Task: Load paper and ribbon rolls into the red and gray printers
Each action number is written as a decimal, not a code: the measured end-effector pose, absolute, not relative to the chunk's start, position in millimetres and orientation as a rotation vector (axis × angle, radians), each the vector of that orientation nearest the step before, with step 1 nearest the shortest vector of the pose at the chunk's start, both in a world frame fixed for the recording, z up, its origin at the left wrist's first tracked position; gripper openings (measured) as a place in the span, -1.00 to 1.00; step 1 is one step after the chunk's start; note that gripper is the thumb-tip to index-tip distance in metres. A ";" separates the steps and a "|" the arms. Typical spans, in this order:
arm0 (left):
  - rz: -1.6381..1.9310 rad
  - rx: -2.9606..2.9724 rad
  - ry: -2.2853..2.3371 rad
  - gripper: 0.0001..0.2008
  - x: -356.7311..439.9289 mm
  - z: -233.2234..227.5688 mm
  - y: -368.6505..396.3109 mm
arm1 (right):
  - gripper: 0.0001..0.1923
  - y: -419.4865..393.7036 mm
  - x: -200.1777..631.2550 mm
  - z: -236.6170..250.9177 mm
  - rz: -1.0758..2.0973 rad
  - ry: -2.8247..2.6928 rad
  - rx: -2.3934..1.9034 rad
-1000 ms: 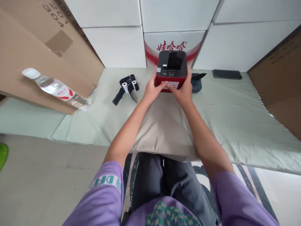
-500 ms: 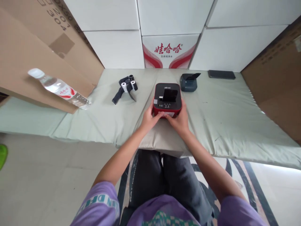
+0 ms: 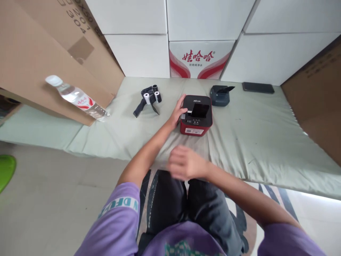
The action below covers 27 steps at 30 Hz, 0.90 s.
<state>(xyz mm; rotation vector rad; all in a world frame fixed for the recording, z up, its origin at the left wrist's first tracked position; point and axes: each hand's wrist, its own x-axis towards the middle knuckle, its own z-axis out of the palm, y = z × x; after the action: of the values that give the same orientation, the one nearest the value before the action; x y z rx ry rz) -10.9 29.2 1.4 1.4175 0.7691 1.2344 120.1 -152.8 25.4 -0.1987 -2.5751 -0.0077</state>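
A box-shaped device with red sides, a black top and a raised dark panel stands on the green cloth. My left hand grips it along the left side, thumb over the top edge and fingers reaching toward the back corner. A white label with a code shows on its front. My right hand is off the device, above my lap near the cloth's front edge. Its fingers are curled in and blurred by motion; I see nothing in them. Right behind the device is a smaller dark device with a black flap.
Small white and black rolls with a dark strip lie left of the device. A water bottle leans at the left by a cardboard box. A phone lies at the back right. White cartons stand behind; another cardboard box is at right.
My right hand has let go of the device's right side and drawn back toward me, fingers curling. My left hand has slid farther back along the left side. The view has shifted slightly.
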 end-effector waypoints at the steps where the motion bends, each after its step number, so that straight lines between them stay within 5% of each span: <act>1: 1.238 1.389 0.730 -0.19 -7.5 -1.0 29.0 | -0.78 -161.1 101.3 26.1 0.052 -2.743 0.002; 8: 1.109 1.359 0.578 -0.10 -14.3 -0.2 13.7 | -0.69 -207.9 -8.1 -20.6 0.524 -3.263 0.813; 16: 1.091 1.393 0.604 -0.07 -17.7 0.9 18.3 | -0.62 -192.3 -17.3 -41.3 0.709 -3.473 0.097; 27: 1.077 1.353 0.555 0.13 -25.0 -8.5 25.8 | -0.65 -187.9 -23.6 -39.7 0.791 -3.550 -0.021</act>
<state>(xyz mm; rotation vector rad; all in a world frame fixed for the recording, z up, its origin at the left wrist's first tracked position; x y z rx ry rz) -25.0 25.8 -8.5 1.3526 0.5547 1.0772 -23.6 -187.9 -39.7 -0.0207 -3.5496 0.7909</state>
